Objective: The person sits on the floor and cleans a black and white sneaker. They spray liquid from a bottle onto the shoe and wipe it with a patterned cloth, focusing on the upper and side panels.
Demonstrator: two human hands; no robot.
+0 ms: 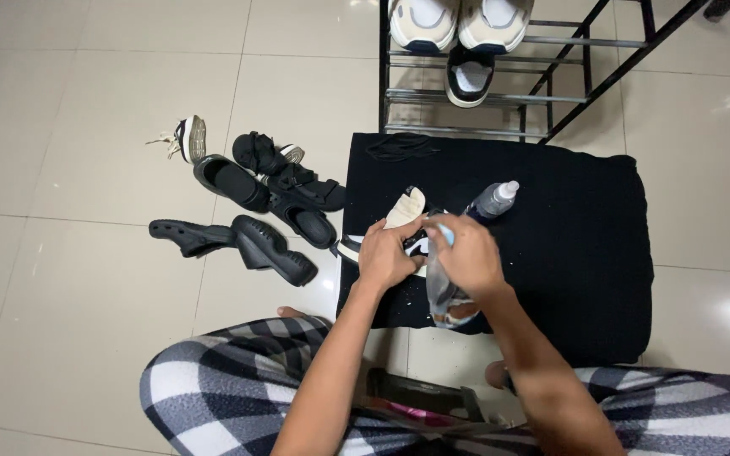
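Sneaker (pixel 409 221), black and white, held over the black mat (pixel 568 253) in both our hands.

Our left hand (pixel 386 256) wraps closed around the shoe's near side, pinning it in place, while our right hand (pixel 466 256) is clenched on a pale cloth (pixel 443 300) that hangs down toward our lap. Just beyond the right hand a spray bottle (pixel 492 201) lies tilted on the mat, and a loose black lace (pixel 400 147) sits at the mat's far edge. To the left, on the tiled floor (pixel 86 211), black sandals and slippers (pixel 255 207) lie scattered. Far off stands a metal shoe rack (pixel 542 84) carrying white sneakers (pixel 460 21). Our checked trousers (pixel 213 397) fill the near edge.
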